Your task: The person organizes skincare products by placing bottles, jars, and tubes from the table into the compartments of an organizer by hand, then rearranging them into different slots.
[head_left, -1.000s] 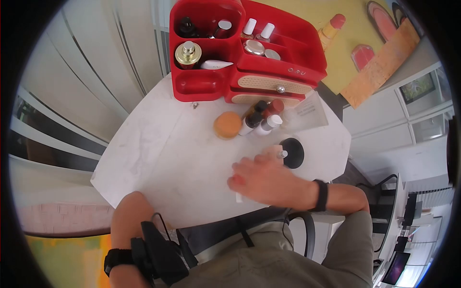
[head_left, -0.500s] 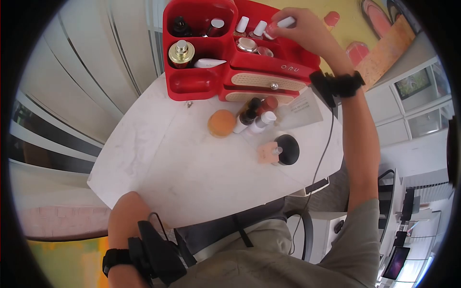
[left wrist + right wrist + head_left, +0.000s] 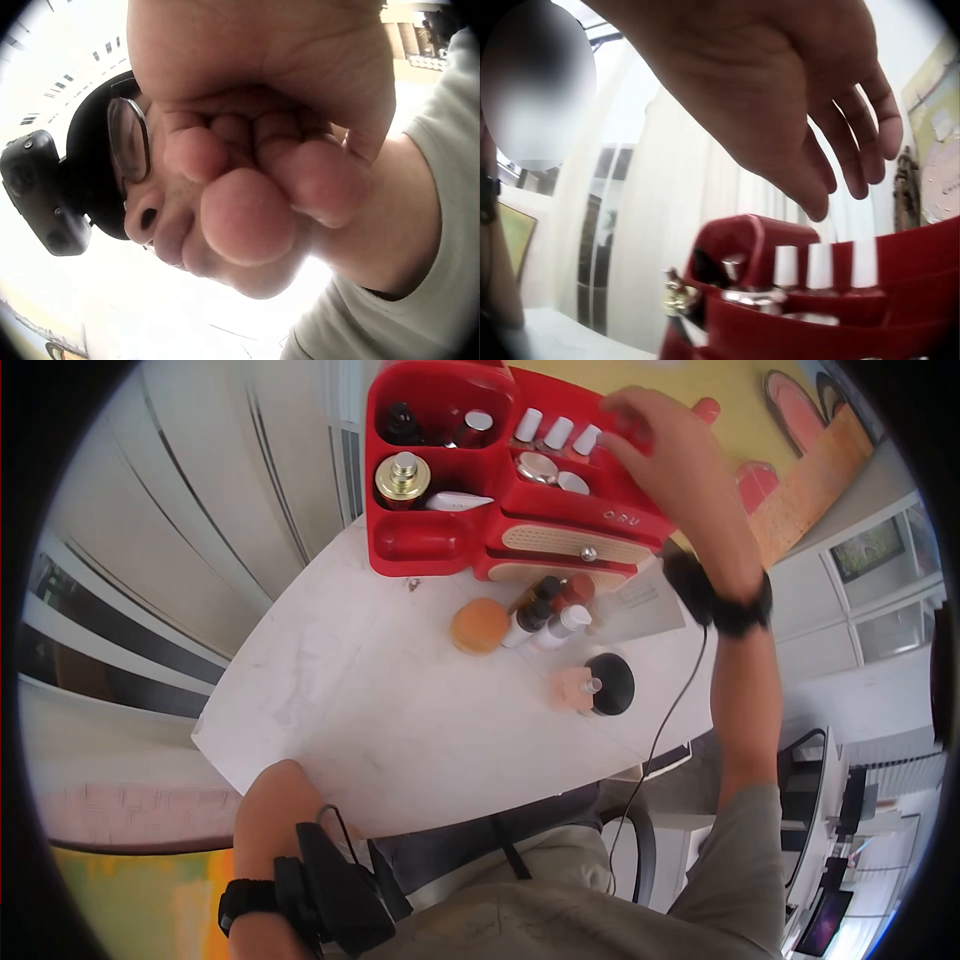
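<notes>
my right hand (image 3: 672, 455), loose-fingered, empty, hovers by the white-capped bottles (image 3: 558, 432) (placing, i judge); next calls for clean withdrawal. my left hand (image 3: 262, 139) seems empty, loosely curled.

Organizer (image 3: 560, 505) is red w/ tan woven-look drwr fronts (image 3: 548, 542), polish caps (image 3: 558, 432) white, jar (image 3: 480, 626) orange, tbl (image 3: 390, 690) gray-marbled white.

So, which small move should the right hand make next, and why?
Perhaps the right hand should reach for the pink bottle on the table: it holds nothing, and three white-capped bottles already stand in the red organizer.
</notes>
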### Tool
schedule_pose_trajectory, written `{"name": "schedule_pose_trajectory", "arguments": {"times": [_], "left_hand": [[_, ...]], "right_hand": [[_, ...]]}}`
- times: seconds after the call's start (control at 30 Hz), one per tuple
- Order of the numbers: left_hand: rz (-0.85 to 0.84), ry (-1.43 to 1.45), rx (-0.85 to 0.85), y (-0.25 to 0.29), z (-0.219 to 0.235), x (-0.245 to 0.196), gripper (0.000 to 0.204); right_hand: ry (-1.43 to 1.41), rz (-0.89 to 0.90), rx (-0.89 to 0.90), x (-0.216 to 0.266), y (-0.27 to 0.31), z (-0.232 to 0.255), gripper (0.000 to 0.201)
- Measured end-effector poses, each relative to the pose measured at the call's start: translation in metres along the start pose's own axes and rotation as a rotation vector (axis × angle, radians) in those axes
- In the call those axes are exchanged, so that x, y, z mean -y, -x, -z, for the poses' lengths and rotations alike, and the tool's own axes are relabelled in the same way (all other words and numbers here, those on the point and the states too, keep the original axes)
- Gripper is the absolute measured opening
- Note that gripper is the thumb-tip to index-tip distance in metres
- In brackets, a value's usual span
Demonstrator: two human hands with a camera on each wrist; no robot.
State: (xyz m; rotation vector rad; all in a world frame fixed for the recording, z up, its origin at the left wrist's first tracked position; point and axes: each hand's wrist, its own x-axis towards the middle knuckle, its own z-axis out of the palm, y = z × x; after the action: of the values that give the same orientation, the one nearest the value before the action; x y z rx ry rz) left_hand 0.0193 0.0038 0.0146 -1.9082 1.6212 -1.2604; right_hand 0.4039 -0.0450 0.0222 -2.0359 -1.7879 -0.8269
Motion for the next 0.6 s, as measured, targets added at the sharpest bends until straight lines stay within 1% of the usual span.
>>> {"name": "schedule_pose_trajectory", "arguments": {"times": [0.03,0.07,0.1,0.13,0.17,0.23,0.27,0.33,0.37,0.43,0.5,0.53,0.57,0.6], "left_hand": [[0.159,0.007,-0.089,0.0,-0.003,-0.004,0.036],[0.164,0.004,-0.088,-0.001,-0.004,-0.001,0.036],[0.005,-0.042,-0.072,-0.002,-0.006,0.007,0.036],[-0.16,-0.086,-0.064,-0.002,-0.01,0.011,0.036],[-0.168,-0.079,-0.081,0.003,-0.014,0.011,0.036],[-0.164,-0.074,-0.111,0.003,-0.021,0.011,0.036],[-0.158,-0.072,-0.118,0.004,-0.022,0.01,0.036],[-0.135,-0.081,-0.113,0.005,-0.021,0.008,0.036],[-0.12,-0.086,-0.107,0.005,-0.02,0.007,0.036],[-0.103,-0.088,-0.103,0.01,-0.02,0.006,0.036],[-0.086,-0.089,-0.102,0.013,-0.019,0.006,0.036],[-0.073,-0.091,-0.099,0.014,-0.018,0.005,0.036],[-0.058,-0.093,-0.097,0.014,-0.017,0.005,0.036],[-0.045,-0.094,-0.098,0.014,-0.016,0.004,0.036]], "right_hand": [[-0.031,0.022,-0.017,0.023,0.008,0.009,0.026],[-0.176,0.087,0.08,0.042,0.017,0.011,0.026],[-0.289,0.179,0.231,0.058,0.028,0.004,0.029],[-0.394,0.197,0.369,0.076,0.042,-0.005,0.029],[-0.345,0.322,0.379,0.085,0.058,-0.025,0.025],[-0.142,0.456,0.479,0.102,0.078,-0.056,0.023],[-0.139,0.45,0.479,0.104,0.082,-0.066,0.023],[-0.04,0.465,0.595,0.109,0.078,-0.078,0.03],[-0.043,0.475,0.592,0.109,0.075,-0.074,0.03],[-0.197,0.368,0.708,0.105,0.059,-0.042,0.033],[-0.484,0.333,0.526,0.084,0.038,-0.002,0.028],[-0.583,0.274,0.368,0.07,0.026,0.014,0.031],[-0.585,0.14,0.338,0.059,0.009,0.037,0.038],[-0.453,0.186,0.188,0.041,-0.007,0.048,0.034]]}}
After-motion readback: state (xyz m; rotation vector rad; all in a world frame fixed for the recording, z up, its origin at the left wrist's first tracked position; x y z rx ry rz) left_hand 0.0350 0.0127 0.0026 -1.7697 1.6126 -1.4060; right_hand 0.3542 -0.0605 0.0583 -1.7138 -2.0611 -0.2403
